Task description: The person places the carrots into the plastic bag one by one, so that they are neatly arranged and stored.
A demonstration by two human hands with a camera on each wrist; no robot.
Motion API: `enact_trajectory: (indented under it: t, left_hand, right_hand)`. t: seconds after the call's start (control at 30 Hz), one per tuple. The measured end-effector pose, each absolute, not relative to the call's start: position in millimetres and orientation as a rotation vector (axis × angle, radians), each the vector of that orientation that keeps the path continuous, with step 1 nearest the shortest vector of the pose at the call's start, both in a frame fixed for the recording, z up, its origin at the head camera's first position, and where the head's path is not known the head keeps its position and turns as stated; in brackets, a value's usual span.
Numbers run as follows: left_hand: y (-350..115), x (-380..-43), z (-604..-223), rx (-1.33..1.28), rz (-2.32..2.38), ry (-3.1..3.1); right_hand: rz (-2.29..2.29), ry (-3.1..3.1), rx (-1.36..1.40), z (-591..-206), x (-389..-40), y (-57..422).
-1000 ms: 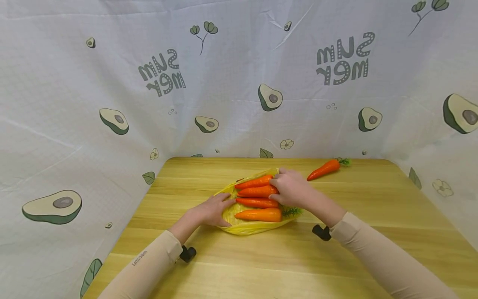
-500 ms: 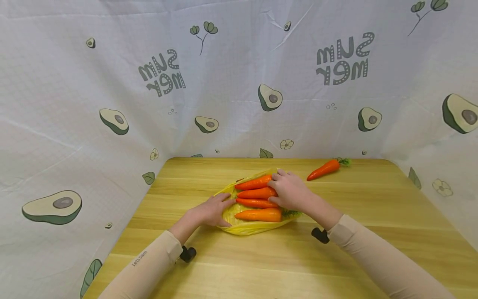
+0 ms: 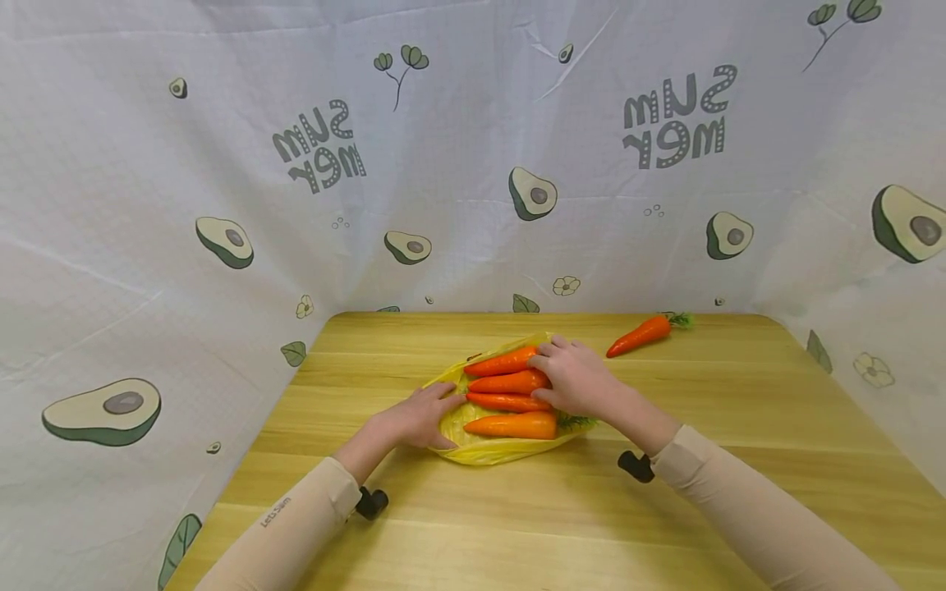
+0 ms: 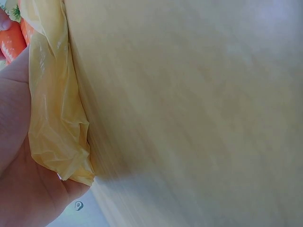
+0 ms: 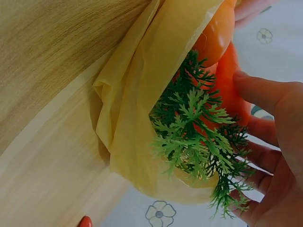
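A yellow plastic bag [image 3: 491,452] lies spread on the table under several orange carrots [image 3: 510,424], set side by side. My left hand [image 3: 414,414] rests at the bag's left end with its fingers spread; in the left wrist view, bag film [image 4: 59,109] hangs against the palm. Over the right ends of the upper carrots, my right hand [image 3: 580,377] bends its fingers and thumb round them. The right wrist view shows the thumb on a carrot [image 5: 232,90] and fingers behind green tops [image 5: 203,127]. The hands hide parts of the carrots and bag.
One more carrot [image 3: 641,335] with a green top lies apart at the table's back right. The wooden table [image 3: 473,525] extends around the bag. A white cloth [image 3: 458,164] with avocado prints hangs behind and on both sides.
The right hand has shifted very slightly over the carrot ends, covering a bit more of the lowest carrot's green top. The left hand, bag and carrots look unmoved.
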State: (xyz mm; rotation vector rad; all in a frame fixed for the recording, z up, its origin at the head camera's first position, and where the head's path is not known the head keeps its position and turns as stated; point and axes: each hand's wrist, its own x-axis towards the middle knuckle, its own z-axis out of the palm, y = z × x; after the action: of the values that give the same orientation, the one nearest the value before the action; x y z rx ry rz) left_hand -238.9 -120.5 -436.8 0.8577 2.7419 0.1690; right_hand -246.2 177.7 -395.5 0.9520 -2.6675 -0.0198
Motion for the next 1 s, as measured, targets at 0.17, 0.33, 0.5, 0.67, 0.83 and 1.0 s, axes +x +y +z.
enact_trajectory:
  t: [0.17,0.33,0.5,0.67,0.83,1.0]
  left_hand:
    - [-120,-239,-438,0.862,0.176,2.741]
    - [-120,-239,-438,0.865,0.18,2.742]
    - [-120,-239,-438,0.865,0.182,2.744]
    - [-120,-238,-437,0.873,0.182,2.747]
    - [-120,-238,-437,0.881,0.183,2.753]
    - [-120,-237,-437,0.881,0.199,2.749]
  right_hand:
    - [0.069,-2.642,0.975,-392,-245,183]
    - [0.157,-2.653,0.931,-384,-246,194]
    - [0.245,-2.678,0.854,-374,-251,208]
    - [0.365,-2.696,0.768,-366,-258,229]
    - [0.429,-2.73,0.7,-364,-266,250]
    - [0.471,-2.753,0.671,-366,-272,270]
